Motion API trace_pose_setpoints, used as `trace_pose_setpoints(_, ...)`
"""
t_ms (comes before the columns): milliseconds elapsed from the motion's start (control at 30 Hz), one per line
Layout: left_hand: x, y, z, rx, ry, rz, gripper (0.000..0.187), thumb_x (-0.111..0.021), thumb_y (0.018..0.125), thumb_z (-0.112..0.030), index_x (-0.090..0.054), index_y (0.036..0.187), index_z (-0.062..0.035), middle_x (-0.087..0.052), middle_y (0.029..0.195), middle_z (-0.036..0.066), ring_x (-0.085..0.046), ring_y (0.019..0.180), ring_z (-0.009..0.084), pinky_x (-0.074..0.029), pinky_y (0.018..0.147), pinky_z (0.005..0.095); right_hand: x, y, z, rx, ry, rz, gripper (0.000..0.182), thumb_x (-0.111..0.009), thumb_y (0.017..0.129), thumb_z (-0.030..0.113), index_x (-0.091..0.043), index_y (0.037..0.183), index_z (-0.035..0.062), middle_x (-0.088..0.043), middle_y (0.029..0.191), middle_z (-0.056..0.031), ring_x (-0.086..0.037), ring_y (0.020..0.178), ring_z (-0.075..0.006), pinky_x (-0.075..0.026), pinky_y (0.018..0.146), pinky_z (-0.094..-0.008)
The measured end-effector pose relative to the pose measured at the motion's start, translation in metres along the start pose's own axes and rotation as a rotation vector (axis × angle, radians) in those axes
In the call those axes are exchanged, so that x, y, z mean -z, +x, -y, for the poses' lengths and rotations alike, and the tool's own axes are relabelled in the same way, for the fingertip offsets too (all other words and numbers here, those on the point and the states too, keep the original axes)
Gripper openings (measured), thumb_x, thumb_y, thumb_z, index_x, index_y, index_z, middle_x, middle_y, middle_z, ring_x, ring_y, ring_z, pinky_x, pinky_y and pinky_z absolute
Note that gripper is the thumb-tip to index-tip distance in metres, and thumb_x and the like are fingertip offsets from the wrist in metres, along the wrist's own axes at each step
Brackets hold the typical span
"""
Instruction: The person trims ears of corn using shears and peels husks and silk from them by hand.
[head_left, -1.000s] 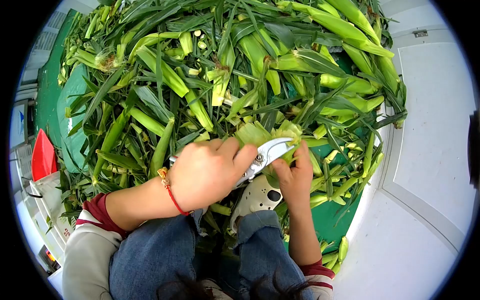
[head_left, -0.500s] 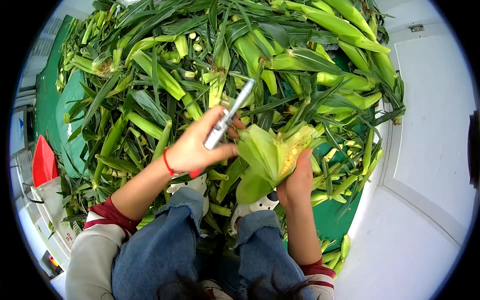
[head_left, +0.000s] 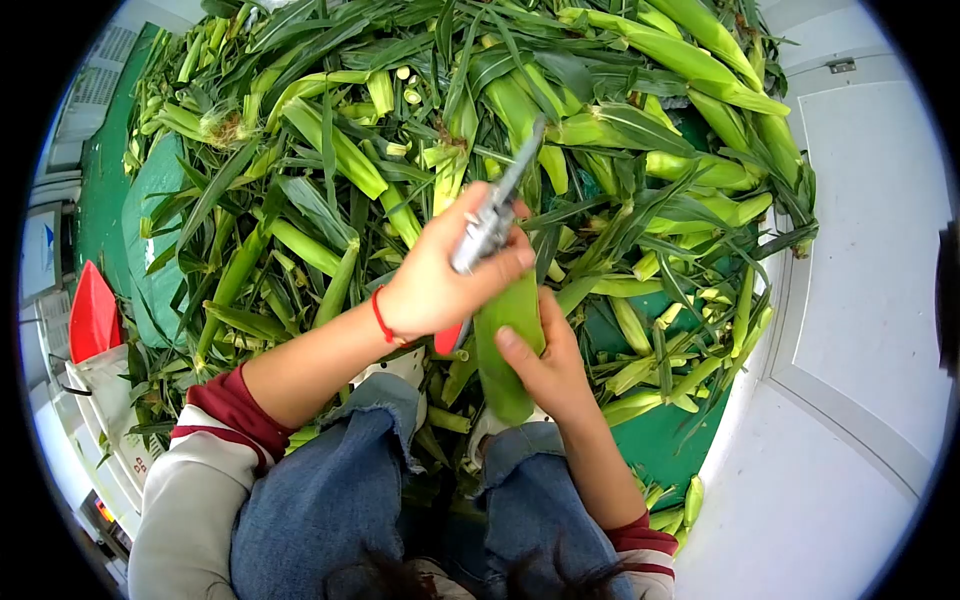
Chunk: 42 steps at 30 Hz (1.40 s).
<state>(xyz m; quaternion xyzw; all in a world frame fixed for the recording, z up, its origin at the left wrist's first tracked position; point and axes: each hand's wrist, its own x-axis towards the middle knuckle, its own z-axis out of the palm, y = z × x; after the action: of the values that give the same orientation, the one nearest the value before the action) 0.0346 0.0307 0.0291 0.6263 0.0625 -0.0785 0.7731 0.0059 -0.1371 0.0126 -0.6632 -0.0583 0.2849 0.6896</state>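
Observation:
My left hand (head_left: 450, 265) is closed around a silver metal tool (head_left: 492, 222) whose narrow end points up and away; a red part shows below the palm. It looks like pruning shears, but the fingers cover much of it. Beneath the tool is an ear of corn (head_left: 503, 365) in smooth green husk, held upright above the gap between my knees. My right hand (head_left: 553, 365) grips the ear from the right, its thumb across the front. My left thumb lies at the top of the ear, where it seems to touch the husk.
A large heap of corn ears and loose husk leaves (head_left: 330, 150) spreads in front over a green floor (head_left: 655, 440). A white panelled wall (head_left: 860, 250) rises at right. At left are a red pointed object (head_left: 93, 312) and a white container (head_left: 105, 390).
The ear has turned upright and moved left; its yellow kernels, visible earlier, are now out of sight. My left hand and the tool have moved right, over the ear's top.

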Motion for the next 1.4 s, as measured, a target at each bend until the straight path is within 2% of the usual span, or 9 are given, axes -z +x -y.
trace_pose_setpoints(67,0.014,0.006,-0.013,0.310,-0.418,-0.101,0.042,-0.062,0.084,-0.009,-0.045,0.122,-0.0058,-0.059,0.100,0.007,-0.056,0.087,0.0131,-0.046,0.075,0.0253,0.006,0.000,0.007,-0.002,-0.110,-0.015,0.047,-0.063,0.084,0.024,-0.045,0.121,0.0000,-0.059,0.104,-0.0091,-0.055,0.094,-0.0161,-0.043,0.084,-0.0283)
trace_pose_setpoints(200,0.039,-0.009,-0.002,0.092,0.234,0.159,0.073,-0.056,0.067,0.003,-0.032,0.136,-0.0060,-0.049,0.108,0.004,-0.049,0.102,0.0153,-0.040,0.092,0.0301,0.022,-0.001,0.013,-0.060,0.101,-0.242,0.036,-0.061,0.085,0.022,-0.054,0.110,-0.0019,-0.061,0.093,-0.0088,-0.055,0.085,-0.0122,-0.044,0.076,-0.0265)
trace_pose_setpoints(400,0.016,-0.028,-0.019,-0.070,0.790,0.495,0.080,-0.061,0.058,-0.006,-0.031,0.131,0.0039,-0.047,0.110,0.021,-0.045,0.105,0.0352,-0.035,0.096,0.0389,0.033,0.007,0.016,-0.046,-0.102,-0.216,0.026,-0.059,0.085,0.019,-0.058,0.101,-0.0012,-0.059,0.079,-0.0045,-0.049,0.072,-0.0096,-0.042,0.067,-0.0248)
trace_pose_setpoints(700,0.021,-0.024,-0.019,-0.242,0.936,0.495,0.073,-0.066,0.061,-0.010,-0.039,0.127,0.0023,-0.051,0.102,0.017,-0.051,0.097,0.0336,-0.041,0.086,0.0407,0.035,0.007,0.019,-0.002,-0.357,-0.060,0.028,-0.060,0.085,0.020,-0.058,0.103,-0.0016,-0.062,0.083,-0.0129,-0.059,0.073,-0.0217,-0.045,0.069,-0.0306)
trace_pose_setpoints(1000,0.033,-0.023,0.017,-0.208,1.127,0.175,0.058,-0.066,0.062,-0.007,-0.046,0.117,-0.0021,-0.062,0.089,0.018,-0.063,0.072,0.0340,-0.053,0.063,0.0407,0.044,0.010,0.034,-0.151,-0.587,0.049,0.030,-0.058,0.085,0.030,-0.060,0.097,0.0026,-0.061,0.083,-0.0170,-0.059,0.075,-0.0347,-0.046,0.068,-0.0373)
trace_pose_setpoints(1067,0.076,-0.001,0.026,0.255,1.433,-0.035,0.051,-0.068,0.063,-0.008,-0.048,0.110,-0.0023,-0.061,0.090,0.018,-0.063,0.075,0.0332,-0.052,0.063,0.0403,0.048,0.000,0.032,-0.197,-0.532,0.018,0.031,-0.059,0.085,0.030,-0.059,0.097,0.0024,-0.061,0.083,-0.0167,-0.059,0.075,-0.0349,-0.046,0.067,-0.0375)
trace_pose_setpoints(1233,0.100,-0.023,0.003,0.019,1.949,0.029,0.031,-0.061,0.069,-0.009,-0.048,0.096,-0.0016,-0.055,0.087,0.013,-0.056,0.082,0.0282,-0.047,0.069,0.0363,0.067,-0.033,0.032,-0.332,-0.631,-0.004,0.035,-0.062,0.083,0.034,-0.058,0.105,0.0069,-0.062,0.086,-0.0148,-0.061,0.078,-0.0337,-0.047,0.064,-0.0381)
trace_pose_setpoints(1333,0.065,-0.026,0.020,-0.301,1.688,0.206,0.025,-0.057,0.070,-0.008,-0.050,0.093,-0.0028,-0.053,0.094,0.012,-0.053,0.089,0.0240,-0.044,0.071,0.0351,0.075,-0.069,0.014,-0.237,-1.036,-0.102,0.040,-0.065,0.079,0.038,-0.058,0.110,0.0139,-0.061,0.092,-0.0123,-0.062,0.080,-0.0326,-0.049,0.064,-0.0390)
trace_pose_setpoints(1400,0.032,-0.018,0.040,-0.481,1.624,0.448,0.035,-0.057,0.072,-0.010,-0.053,0.106,-0.0037,-0.052,0.112,0.013,-0.052,0.099,0.0244,-0.044,0.077,0.0340,0.088,-0.112,-0.003,-0.458,-1.217,-0.041,0.043,-0.068,0.075,0.039,-0.057,0.112,0.0197,-0.059,0.095,-0.0097,-0.061,0.084,-0.0303,-0.049,0.068,-0.0418)
